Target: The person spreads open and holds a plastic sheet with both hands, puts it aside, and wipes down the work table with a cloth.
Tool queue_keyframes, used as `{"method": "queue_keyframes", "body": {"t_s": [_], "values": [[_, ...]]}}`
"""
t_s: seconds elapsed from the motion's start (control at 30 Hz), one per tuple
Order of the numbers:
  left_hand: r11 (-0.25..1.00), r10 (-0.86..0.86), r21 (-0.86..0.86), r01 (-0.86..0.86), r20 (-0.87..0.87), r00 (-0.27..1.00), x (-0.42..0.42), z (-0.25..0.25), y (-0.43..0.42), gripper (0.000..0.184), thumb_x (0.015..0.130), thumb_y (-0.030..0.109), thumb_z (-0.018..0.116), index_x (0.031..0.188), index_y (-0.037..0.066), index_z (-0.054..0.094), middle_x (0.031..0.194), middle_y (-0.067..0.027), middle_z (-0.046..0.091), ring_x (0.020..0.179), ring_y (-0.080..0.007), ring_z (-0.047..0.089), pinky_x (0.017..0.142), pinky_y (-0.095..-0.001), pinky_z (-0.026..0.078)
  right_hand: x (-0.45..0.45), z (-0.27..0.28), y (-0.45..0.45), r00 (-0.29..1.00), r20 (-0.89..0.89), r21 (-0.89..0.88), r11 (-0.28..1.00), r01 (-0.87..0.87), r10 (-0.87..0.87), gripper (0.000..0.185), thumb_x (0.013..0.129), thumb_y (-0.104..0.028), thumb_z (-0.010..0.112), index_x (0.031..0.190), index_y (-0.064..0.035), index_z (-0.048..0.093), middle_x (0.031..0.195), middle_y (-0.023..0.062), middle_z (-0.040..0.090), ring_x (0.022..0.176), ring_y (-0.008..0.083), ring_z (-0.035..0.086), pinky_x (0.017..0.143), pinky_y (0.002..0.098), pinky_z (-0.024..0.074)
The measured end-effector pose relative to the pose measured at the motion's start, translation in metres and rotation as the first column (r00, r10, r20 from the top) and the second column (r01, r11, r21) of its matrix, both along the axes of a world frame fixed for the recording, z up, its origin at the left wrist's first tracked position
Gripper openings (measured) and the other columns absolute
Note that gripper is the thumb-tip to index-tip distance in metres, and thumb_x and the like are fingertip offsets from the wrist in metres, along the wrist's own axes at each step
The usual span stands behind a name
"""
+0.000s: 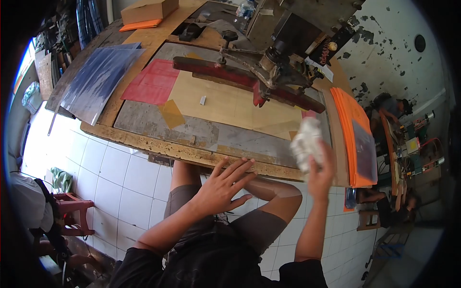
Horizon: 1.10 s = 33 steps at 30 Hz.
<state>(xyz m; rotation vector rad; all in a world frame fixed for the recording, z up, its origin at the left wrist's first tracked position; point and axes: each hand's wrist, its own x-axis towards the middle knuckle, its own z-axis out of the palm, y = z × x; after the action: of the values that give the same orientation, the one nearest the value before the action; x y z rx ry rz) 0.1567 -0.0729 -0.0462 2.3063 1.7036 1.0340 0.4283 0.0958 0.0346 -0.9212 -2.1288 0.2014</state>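
Observation:
My right hand (pixel 321 174) is closed on a crumpled white cloth (pixel 307 144), slightly blurred, at the right front part of the worktable. My left hand (pixel 225 185) has its fingers spread and holds nothing; its fingertips are at the wooden front edge (pixel 192 146). Beyond both hands, a pale yellow sheet (pixel 230 103) lies on the grey plate (pixel 144 115), with a red sheet (pixel 152 82) at its left. A small white piece (pixel 202 100) is on the yellow sheet. Above the plate hangs the red bar (pixel 216 72) of a press.
Transparent blue sheets (pixel 103 77) lie at the table's left. Orange sheets (pixel 348 134) are stacked at the right, with a dark clear sheet on top. A cardboard box (pixel 149 12) stands at the back left. A red stool (pixel 74 211) is lower left; other people are at the far right.

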Motion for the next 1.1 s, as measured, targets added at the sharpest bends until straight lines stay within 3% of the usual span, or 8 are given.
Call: {"method": "queue_keyframes", "body": {"t_s": [0.1,0.23,0.33,0.53,0.67,0.83,0.97,1.1], "values": [[1.000,0.015,0.025,-0.014,-0.022,1.000,0.000,-0.008,0.002,0.061,0.098,0.045,0.076,0.152,0.020,0.062,0.170,-0.0075,0.049,0.160,-0.0263,0.043,0.133,-0.0583,0.022,-0.048,-0.008,-0.034,0.938,0.278,-0.089,0.978,-0.191,0.209,0.049,0.102,-0.008,0.070,0.150,-0.0146,0.069,0.155,0.0165,0.058,0.140,0.0412,0.058,0.117,0.0522,0.0474],[0.988,0.119,0.111,-0.104,-0.139,0.983,-0.005,-0.033,-0.001,0.062,0.096,0.044,0.077,0.153,0.024,0.062,0.170,-0.0033,0.050,0.159,-0.0245,0.045,0.131,-0.0557,0.025,-0.075,-0.018,-0.041,0.908,0.340,-0.035,0.968,-0.249,0.245,0.045,0.101,-0.015,0.075,0.146,-0.0132,0.071,0.159,0.0163,0.057,0.143,0.0419,0.056,0.118,0.0509,0.0464],[0.978,0.152,0.162,-0.133,-0.109,0.982,0.000,-0.047,0.005,0.061,0.094,0.042,0.078,0.152,0.026,0.064,0.169,-0.0006,0.052,0.156,-0.0233,0.048,0.127,-0.0524,0.029,-0.073,-0.023,-0.025,0.910,0.291,-0.164,0.953,-0.255,0.293,0.044,0.102,-0.017,0.074,0.145,-0.0097,0.071,0.156,0.0191,0.059,0.142,0.0432,0.057,0.118,0.0517,0.0467],[0.971,0.155,0.193,-0.144,-0.043,0.987,0.004,-0.049,0.009,0.059,0.093,0.038,0.077,0.150,0.025,0.064,0.168,-0.0013,0.053,0.154,-0.0234,0.049,0.123,-0.0501,0.036,-0.069,-0.026,0.013,0.981,0.191,-0.223,0.974,0.024,0.020,0.039,0.103,-0.015,0.073,0.142,-0.0086,0.073,0.152,0.0242,0.061,0.137,0.0435,0.061,0.116,0.0517,0.0486],[0.976,0.137,0.179,-0.128,-0.041,0.990,0.002,-0.057,0.008,0.059,0.094,0.037,0.075,0.150,0.024,0.064,0.169,-0.0023,0.052,0.156,-0.0240,0.048,0.124,-0.0504,0.036,-0.120,-0.016,-0.030,0.852,0.226,-0.204,0.878,-0.432,0.472,0.037,0.103,-0.009,0.070,0.140,-0.0104,0.075,0.148,0.0191,0.064,0.137,0.0408,0.060,0.116,0.0484,0.0489],[0.977,0.127,0.180,-0.115,-0.059,0.990,0.000,-0.042,0.005,0.061,0.094,0.035,0.074,0.152,0.024,0.062,0.171,-0.0032,0.050,0.157,-0.0245,0.046,0.125,-0.0502,0.036,-0.129,-0.020,0.005,0.953,0.273,-0.137,0.986,-0.096,0.130,0.037,0.102,-0.005,0.067,0.136,-0.0118,0.078,0.141,0.0188,0.065,0.131,0.0395,0.061,0.114,0.0475,0.0484],[0.980,0.117,0.166,-0.111,-0.026,0.993,0.001,-0.052,0.005,0.063,0.095,0.034,0.073,0.156,0.024,0.059,0.172,-0.0039,0.048,0.158,-0.0251,0.045,0.126,-0.0501,0.035,-0.134,-0.019,-0.018,0.860,0.203,-0.205,0.879,-0.429,0.468,0.032,0.102,-0.008,0.068,0.132,-0.0099,0.080,0.141,0.0189,0.066,0.132,0.0410,0.061,0.115,0.0474,0.0482],[0.980,0.117,0.168,-0.103,-0.077,0.990,-0.001,-0.044,0.004,0.063,0.096,0.035,0.073,0.156,0.023,0.059,0.172,-0.0040,0.048,0.159,-0.0252,0.044,0.126,-0.0505,0.035,-0.099,-0.027,0.024,0.975,0.184,-0.236,0.968,-0.082,0.127,0.031,0.103,-0.011,0.069,0.133,-0.0099,0.079,0.141,0.0197,0.065,0.127,0.0417,0.062,0.111,0.0516,0.0487]]}}
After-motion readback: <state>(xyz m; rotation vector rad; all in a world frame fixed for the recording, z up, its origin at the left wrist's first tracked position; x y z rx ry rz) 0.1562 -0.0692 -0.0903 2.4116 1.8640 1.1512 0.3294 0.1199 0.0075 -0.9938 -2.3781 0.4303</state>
